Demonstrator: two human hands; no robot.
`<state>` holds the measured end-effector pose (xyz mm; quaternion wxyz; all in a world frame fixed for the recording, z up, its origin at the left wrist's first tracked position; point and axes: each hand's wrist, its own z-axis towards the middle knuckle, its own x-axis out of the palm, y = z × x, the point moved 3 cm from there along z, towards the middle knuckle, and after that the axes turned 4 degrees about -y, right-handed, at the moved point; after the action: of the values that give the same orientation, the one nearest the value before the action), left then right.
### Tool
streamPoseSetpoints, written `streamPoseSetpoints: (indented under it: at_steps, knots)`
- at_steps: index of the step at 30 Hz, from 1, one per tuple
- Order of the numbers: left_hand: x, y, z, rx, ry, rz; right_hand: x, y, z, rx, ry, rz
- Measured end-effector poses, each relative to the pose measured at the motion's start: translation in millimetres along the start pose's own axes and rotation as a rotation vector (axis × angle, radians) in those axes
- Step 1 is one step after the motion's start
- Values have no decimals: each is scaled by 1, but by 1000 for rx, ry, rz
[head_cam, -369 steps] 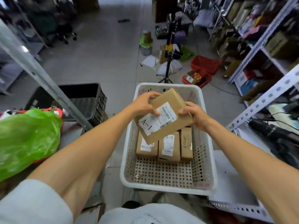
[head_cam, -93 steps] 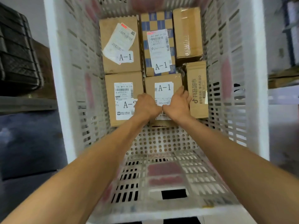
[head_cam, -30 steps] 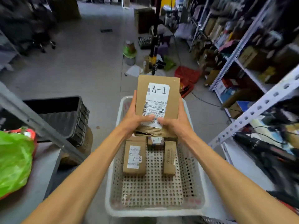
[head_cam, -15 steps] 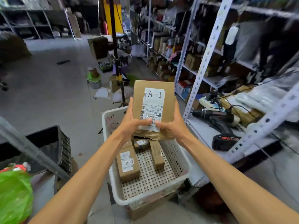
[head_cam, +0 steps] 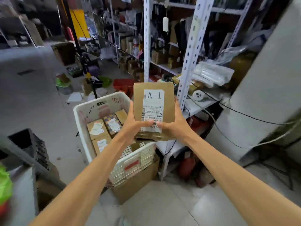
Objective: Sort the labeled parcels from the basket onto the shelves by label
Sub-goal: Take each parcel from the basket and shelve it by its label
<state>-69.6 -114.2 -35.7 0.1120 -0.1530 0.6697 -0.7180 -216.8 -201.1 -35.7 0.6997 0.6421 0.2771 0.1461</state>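
A brown cardboard parcel (head_cam: pixel 154 110) with a white label reading A-1 is held upright in front of me. My left hand (head_cam: pixel 132 126) grips its lower left side and my right hand (head_cam: pixel 175 124) its lower right side, thumbs on the label. Below and to the left stands the white plastic basket (head_cam: pixel 97 103) on a cardboard box (head_cam: pixel 136 183), with several labeled parcels (head_cam: pixel 97 129) inside. A white perforated shelf upright (head_cam: pixel 189 51) rises just behind the held parcel, to the right.
The shelf (head_cam: pixel 200 103) to the right carries plastic-wrapped items, tools and cables. A tall grey panel (head_cam: pixel 267 88) stands at far right. A black crate (head_cam: pixel 31 145) and a green bag (head_cam: pixel 4 185) sit at left. A tripod (head_cam: pixel 86 69) and clutter lie on the floor beyond.
My view has swung further right toward the shelving. The A-1 parcel stays in both hands and now sits to the right of the basket, close to the shelf upright.
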Motion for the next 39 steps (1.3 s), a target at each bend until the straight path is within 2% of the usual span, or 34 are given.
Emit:
streamPoseSetpoints:
  at_steps: [5, 11, 19, 22, 27, 35, 39]
  knots:
    - [69, 1, -29, 32, 138, -6, -55, -10, -68, -32, -121, 5]
    - [172, -4, -39, -11, 298, 5, -140, -16, -140, -28, -385, -34]
    - [325, -11, -28, -55, 698, -23, -251, -13, -223, 62, -772, -85]
    - [380, -9, -26, -73, 884, -43, -281, -11, -252, 116, -972, -112]
    - [447, -13, -39, -31, 1170, -55, -297, 0, -297, 211, -1263, -147]
    - [520, -28, -83, -2, 1582, -131, -292, 14, -355, 241, -1660, -172]
    - [555, -35, -107, -3, 1702, -190, -301, 26, -384, 261, -1791, -259]
